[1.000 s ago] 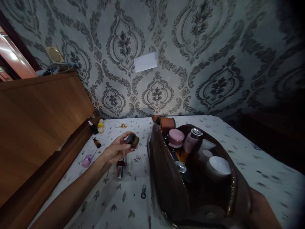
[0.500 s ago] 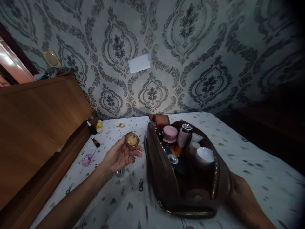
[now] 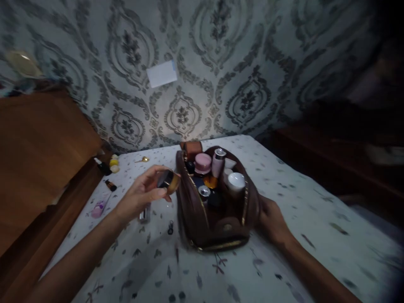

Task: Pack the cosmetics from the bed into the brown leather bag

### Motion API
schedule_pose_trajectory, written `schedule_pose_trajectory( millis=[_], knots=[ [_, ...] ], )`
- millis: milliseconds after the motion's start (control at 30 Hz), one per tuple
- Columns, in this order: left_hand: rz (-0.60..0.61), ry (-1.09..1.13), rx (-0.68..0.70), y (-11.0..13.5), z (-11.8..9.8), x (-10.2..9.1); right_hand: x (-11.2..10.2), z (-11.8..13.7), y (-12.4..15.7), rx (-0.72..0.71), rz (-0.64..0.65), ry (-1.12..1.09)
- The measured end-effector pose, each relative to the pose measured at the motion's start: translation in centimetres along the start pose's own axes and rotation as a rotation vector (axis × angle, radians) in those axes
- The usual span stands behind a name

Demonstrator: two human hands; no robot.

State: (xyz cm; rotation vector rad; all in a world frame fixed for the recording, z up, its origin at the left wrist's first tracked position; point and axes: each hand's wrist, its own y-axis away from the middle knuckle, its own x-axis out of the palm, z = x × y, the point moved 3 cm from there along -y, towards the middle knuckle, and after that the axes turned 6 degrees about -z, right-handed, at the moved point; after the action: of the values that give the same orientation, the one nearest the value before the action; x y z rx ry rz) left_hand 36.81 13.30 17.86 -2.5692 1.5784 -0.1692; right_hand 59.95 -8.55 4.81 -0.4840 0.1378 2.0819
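Note:
My left hand (image 3: 143, 189) pinches a small round jar (image 3: 168, 181), dark on one face and gold-brown at the side, just left of an open brown leather bag (image 3: 189, 210). My right hand (image 3: 274, 219) grips the right side of that bag, its fingertips hidden behind the leather. Inside stand a pink round jar (image 3: 203, 163), a pale pink bottle with a silver cap (image 3: 218, 163), a white jar (image 3: 236, 182), an amber item (image 3: 210, 182) and a clear round-topped item (image 3: 204, 192). Part of the bag's inside is too dark to make out.
On the patterned white sheet at left lie a black dropper bottle (image 3: 102, 166), yellow and white small pots (image 3: 114, 163), a small brown bottle (image 3: 110, 185), a pink-purple tube (image 3: 100, 205) and a gold item (image 3: 145, 159). A wooden headboard (image 3: 44, 147) borders the left.
The view has shifted, so the bag appears farther left and smaller. My left hand has turned the jar from its gold face to its side. My right hand stays at the bag.

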Motion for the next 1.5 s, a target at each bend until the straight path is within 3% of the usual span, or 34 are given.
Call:
schedule_pose_trajectory(
  millis=[100, 233, 400, 567, 767, 867, 1067, 1167, 1300, 1400, 1500],
  knots=[
    [0.036, -0.268, 0.176, -1.2, -2.8, 1.9, 0.1, 0.1, 0.2, -0.018, 0.021, -0.051],
    [0.219, -0.616, 0.216, -3.7, -5.5, 6.2, 0.3, -0.6, 0.2, -0.013, 0.039, -0.093],
    [0.414, -1.064, 0.14, -7.7, -4.7, 10.0, 0.3, -1.3, 0.1, -0.027, 0.042, -0.127],
    [0.485, -1.29, 0.081, -11.3, -3.0, 10.3, 0.2, -1.2, 0.1, -0.019, 0.046, -0.135],
    [0.53, -1.36, 0.044, -13.2, -3.3, 9.0, -0.1, -0.7, 0.1, -0.01, 0.065, -0.114],
    [0.541, -1.389, 0.031, -13.5, -2.6, 9.1, -0.2, -0.6, 0.1, -0.032, 0.066, -0.108],
    [0.547, -1.648, 0.064, -14.1, -1.0, 10.6, -0.3, -0.3, 0.1, -0.025, 0.081, -0.084],
    [0.554, -1.592, 0.059, -13.7, -1.4, 11.1, -0.2, -0.3, 0.1, -0.03, 0.076, -0.084],
    [0.658, -1.461, 0.046, -12.4, -1.5, 11.8, -0.1, -0.3, 0.1, -0.039, 0.068, -0.092],
    [0.655, -1.518, 0.074, -11.7, -0.6, 12.4, -0.1, -0.2, 0.3, -0.04, 0.063, -0.093],
    [0.67, -1.57, 0.013, -11.3, 0.9, 12.9, -0.1, -0.3, 0.4, -0.041, 0.059, -0.096]
  ],
)
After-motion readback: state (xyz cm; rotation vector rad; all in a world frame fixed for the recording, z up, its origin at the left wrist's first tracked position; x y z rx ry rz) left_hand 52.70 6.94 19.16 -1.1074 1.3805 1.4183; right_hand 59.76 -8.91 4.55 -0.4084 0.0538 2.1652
